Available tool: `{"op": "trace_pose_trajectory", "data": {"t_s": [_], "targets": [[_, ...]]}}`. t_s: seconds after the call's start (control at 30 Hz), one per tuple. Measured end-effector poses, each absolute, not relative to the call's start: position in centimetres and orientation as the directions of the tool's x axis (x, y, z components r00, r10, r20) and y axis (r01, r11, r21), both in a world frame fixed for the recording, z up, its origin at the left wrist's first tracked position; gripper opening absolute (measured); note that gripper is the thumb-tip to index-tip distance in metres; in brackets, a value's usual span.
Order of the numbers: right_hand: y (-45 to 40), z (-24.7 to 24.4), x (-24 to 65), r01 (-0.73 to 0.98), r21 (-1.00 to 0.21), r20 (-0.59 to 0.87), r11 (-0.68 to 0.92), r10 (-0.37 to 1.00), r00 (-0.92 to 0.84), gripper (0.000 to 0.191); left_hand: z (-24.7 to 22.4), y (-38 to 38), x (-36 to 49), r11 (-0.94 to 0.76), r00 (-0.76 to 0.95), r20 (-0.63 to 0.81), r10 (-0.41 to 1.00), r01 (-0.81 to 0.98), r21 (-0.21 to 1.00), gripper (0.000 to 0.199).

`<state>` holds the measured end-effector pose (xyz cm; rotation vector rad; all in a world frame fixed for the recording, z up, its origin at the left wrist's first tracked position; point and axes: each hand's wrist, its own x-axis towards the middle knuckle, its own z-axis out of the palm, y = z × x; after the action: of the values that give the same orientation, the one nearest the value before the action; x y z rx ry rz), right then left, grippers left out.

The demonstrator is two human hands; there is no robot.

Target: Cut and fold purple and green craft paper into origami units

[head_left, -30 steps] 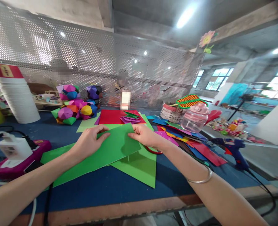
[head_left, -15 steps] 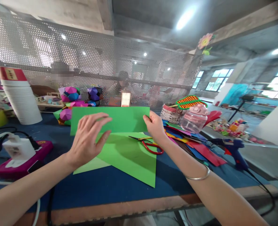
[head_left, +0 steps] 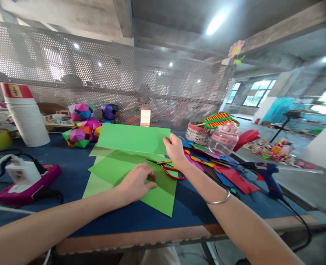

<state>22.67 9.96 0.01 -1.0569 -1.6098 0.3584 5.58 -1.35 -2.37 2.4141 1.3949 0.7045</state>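
Note:
A long green paper strip (head_left: pixel 132 139) is held up above the table by its right end, pinched between the thumb and fingers of my right hand (head_left: pixel 174 149). Below it lie several sheets of green paper (head_left: pixel 163 195), overlapping at angles. My left hand (head_left: pixel 139 180) is low over these sheets, fingers curled and thumb apart, with nothing seen in it; whether it touches the paper is unclear. Scissors with red handles (head_left: pixel 174 172) lie on the sheets just below my right hand, their blades pointing left.
Coloured paper pieces (head_left: pixel 234 176), a glue gun (head_left: pixel 270 175), a clear bottle (head_left: pixel 223 140) and a woven pot (head_left: pixel 197 132) are on the right. Folded-paper balls (head_left: pixel 78 136), stacked cups (head_left: pixel 27 121) and a purple power strip (head_left: pixel 27 187) with cables stand left.
My left hand has moved down and right, from in front of the strip to over the sheets. The strip's left end now shows further right. My right hand still grips it.

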Motion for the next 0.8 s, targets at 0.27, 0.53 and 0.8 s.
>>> {"op": "trace_pose_trajectory", "data": {"t_s": [0.27, 0.53, 0.8], "targets": [[9.3, 0.8, 22.5, 0.421, -0.706, 0.627, 0.569, 0.779, -0.001, 0.013, -1.5, -2.2, 6.7, -0.484, 0.425, 0.234, 0.874, 0.792, 0.372, 0.015], [8.6, 0.4, 21.5, 0.371, -0.755, 0.569, 0.541, 0.822, -0.041, 0.013, 4.7, -12.2, 2.7, -0.566, 0.770, -0.350, 0.533, 0.632, 0.529, 0.017], [5.8, -1.9, 18.9, 0.335, -0.813, 0.437, 0.477, 0.879, -0.190, 0.029, 3.3, -9.4, 0.6, -0.515, 0.482, 0.182, 0.857, 0.810, 0.280, 0.023]]}}
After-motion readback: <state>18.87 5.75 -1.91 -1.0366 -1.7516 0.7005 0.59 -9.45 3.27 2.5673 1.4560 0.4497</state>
